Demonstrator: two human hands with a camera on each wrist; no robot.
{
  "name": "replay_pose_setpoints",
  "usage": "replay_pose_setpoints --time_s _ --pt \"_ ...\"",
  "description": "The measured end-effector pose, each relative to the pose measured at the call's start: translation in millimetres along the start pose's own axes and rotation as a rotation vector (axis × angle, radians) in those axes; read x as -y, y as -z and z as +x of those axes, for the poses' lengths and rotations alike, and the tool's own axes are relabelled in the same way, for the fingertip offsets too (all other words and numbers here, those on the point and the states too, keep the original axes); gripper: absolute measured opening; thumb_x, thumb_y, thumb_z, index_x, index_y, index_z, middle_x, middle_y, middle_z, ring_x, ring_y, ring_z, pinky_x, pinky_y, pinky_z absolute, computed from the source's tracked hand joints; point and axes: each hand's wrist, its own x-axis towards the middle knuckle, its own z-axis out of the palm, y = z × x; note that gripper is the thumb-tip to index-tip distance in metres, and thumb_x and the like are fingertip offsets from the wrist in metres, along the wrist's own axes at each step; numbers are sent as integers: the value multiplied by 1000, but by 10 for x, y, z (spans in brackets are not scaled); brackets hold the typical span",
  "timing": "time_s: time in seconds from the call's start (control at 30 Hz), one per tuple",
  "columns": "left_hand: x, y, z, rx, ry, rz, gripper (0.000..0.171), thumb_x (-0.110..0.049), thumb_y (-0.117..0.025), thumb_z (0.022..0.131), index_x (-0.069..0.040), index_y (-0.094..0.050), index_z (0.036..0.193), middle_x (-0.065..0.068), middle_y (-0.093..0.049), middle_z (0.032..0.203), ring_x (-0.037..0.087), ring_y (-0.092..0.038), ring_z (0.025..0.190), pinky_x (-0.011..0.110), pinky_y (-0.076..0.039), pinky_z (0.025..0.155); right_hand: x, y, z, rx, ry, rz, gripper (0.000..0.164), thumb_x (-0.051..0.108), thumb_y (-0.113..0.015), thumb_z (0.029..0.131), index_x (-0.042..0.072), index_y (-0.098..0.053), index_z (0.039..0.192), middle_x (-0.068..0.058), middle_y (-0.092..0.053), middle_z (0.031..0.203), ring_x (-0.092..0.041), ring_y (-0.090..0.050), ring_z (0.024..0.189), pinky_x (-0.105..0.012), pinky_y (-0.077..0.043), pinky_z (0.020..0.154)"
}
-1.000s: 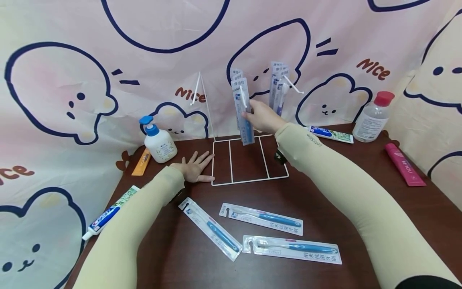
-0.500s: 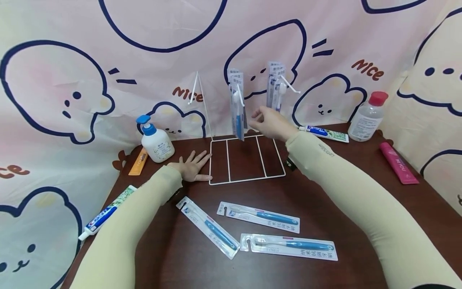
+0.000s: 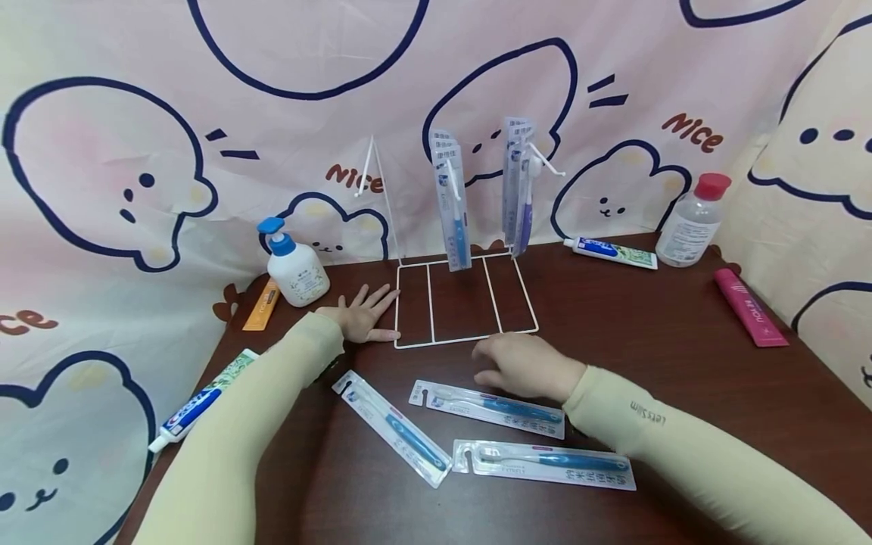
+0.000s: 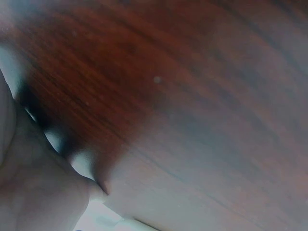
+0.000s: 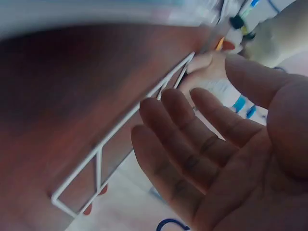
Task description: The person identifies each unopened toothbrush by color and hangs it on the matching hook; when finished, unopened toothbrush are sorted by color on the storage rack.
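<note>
My left hand [image 3: 365, 316] lies spread on the table, its fingertips and thumb at the left side of the white wire rack [image 3: 466, 339]. My right hand [image 3: 521, 365] is in front of the rack, over the upper packaged toothbrush [image 3: 463, 405]; the right wrist view shows its fingers relaxed with nothing in them. Two more blue toothbrushes in blister packs, a slanted one [image 3: 395, 429] and a lower one [image 3: 545, 465], lie nearby. Blue toothbrush packs [image 3: 451, 212] hang on the rack's middle hook and purple toothbrush packs [image 3: 521, 189] on the right hook. The left hook [image 3: 365, 170] bears nothing.
At the left stand a pump bottle [image 3: 298, 272], an orange tube [image 3: 262, 306] and a toothpaste tube [image 3: 204, 397]. To the right are another toothpaste tube [image 3: 613, 253], a red-capped bottle [image 3: 693, 221] and a pink tube [image 3: 752, 309]. A patterned cloth [image 3: 286, 45] hangs behind the table.
My right hand has let go of the blue toothbrush pack on the middle hook and come down toward the packs on the table. The left hand has stayed in place.
</note>
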Motion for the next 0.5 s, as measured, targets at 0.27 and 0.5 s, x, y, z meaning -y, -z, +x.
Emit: replay_pose_setpoints --time_s 0.27,0.5 --pt "-10 9 -2 -18 -12 8 98 -80 -32 76 -26 8 148 3 11 153 40 6 136 72 -7 93 226 -197 -176 28 27 -147 46 38 -72 77 10 -64 113 -3 -60 94 -15 -58 80 -33 -49 64" --pt "-9 -22 11 -18 -8 10 97 -79 -33 77 -26 8 148 3 11 153 40 6 136 71 -8 93 238 -309 -217 39 35 -183 38 27 -75 75 12 -65 109 -4 -56 91 -17 -55 75 -34 -48 60"
